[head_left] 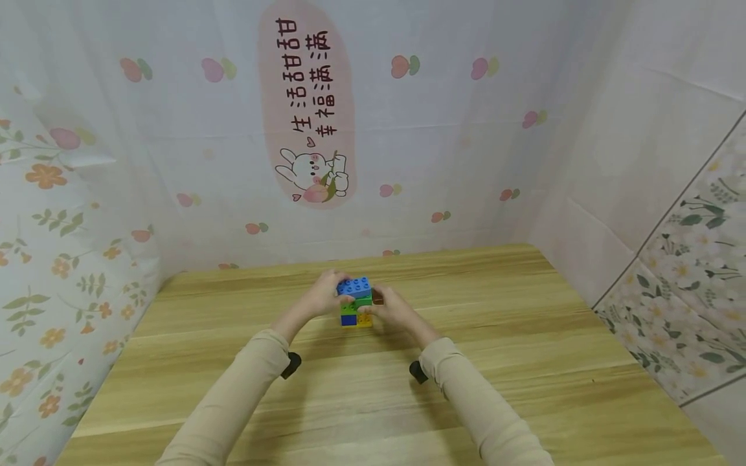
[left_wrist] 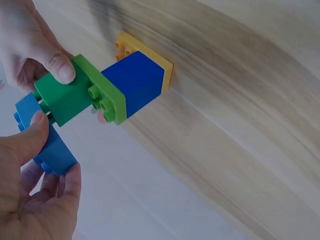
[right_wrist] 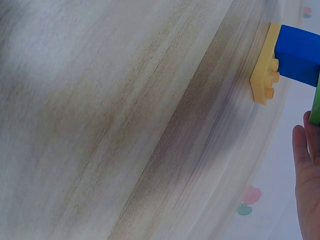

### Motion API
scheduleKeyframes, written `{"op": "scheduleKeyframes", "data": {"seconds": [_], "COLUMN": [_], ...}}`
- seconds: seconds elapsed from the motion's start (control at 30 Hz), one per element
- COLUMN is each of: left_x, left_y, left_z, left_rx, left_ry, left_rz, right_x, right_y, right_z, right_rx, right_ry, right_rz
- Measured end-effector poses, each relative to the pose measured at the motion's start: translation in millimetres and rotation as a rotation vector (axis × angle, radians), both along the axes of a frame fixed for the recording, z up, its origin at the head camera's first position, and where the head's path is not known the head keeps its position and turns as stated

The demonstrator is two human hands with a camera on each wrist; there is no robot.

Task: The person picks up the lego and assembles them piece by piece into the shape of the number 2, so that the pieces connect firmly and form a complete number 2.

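Note:
A small tower of toy building bricks stands on the table. At its foot lies a yellow plate (left_wrist: 167,70), with a dark blue brick (left_wrist: 134,80) upright on one end. A light green plate (left_wrist: 112,97) caps that brick, and a green brick (left_wrist: 65,95) sits above it. My left hand (head_left: 320,296) pinches a light blue brick (head_left: 355,286) between thumb and fingers at the top. Studs of the green brick show in a narrow gap beneath it. My right hand (head_left: 392,306) grips the green brick, its thumb (left_wrist: 64,72) against the side.
The wood-grain table (head_left: 495,336) extends around the tower. Behind it hangs a white printed curtain (head_left: 437,142), and floral cloth (head_left: 58,259) borders the left side. Black wrist mounts (head_left: 291,366) sit under both sleeves.

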State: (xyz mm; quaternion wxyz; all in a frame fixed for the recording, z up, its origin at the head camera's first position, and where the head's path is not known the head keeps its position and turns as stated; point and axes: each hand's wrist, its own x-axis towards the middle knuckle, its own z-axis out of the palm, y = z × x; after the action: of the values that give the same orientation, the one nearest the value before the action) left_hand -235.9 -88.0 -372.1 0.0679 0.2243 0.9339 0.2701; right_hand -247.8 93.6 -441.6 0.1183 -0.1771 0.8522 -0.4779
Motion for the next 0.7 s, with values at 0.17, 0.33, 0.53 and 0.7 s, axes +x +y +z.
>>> {"op": "scheduleKeyframes", "data": {"seconds": [0.17,0.33,0.53,0.7], "left_x": [-2.7,-4.7,-7.6,-9.7], "left_y": [-2.1,-2.5,0.5,3.1], "left_z": [2.6,4.3,6.4,6.6], "left_rx": [-0.020,-0.037,-0.075,-0.098], "left_ry": [0.014,0.017,0.023,0.020], "left_rz": [-0.059,-0.087,-0.121,-0.137], "right_x": [0.0,-0.1,-0.8,-1.9], "right_y": [0.1,0.0,0.4,0.3], "right_z": [-0.7,-0.9,-1.5,-0.8], "right_rx": [-0.002,-0.004,0.000,-0.005], "right_ry": [0.002,0.003,0.013,0.003], "right_rz": [0.008,0.002,0.010,0.003]}}
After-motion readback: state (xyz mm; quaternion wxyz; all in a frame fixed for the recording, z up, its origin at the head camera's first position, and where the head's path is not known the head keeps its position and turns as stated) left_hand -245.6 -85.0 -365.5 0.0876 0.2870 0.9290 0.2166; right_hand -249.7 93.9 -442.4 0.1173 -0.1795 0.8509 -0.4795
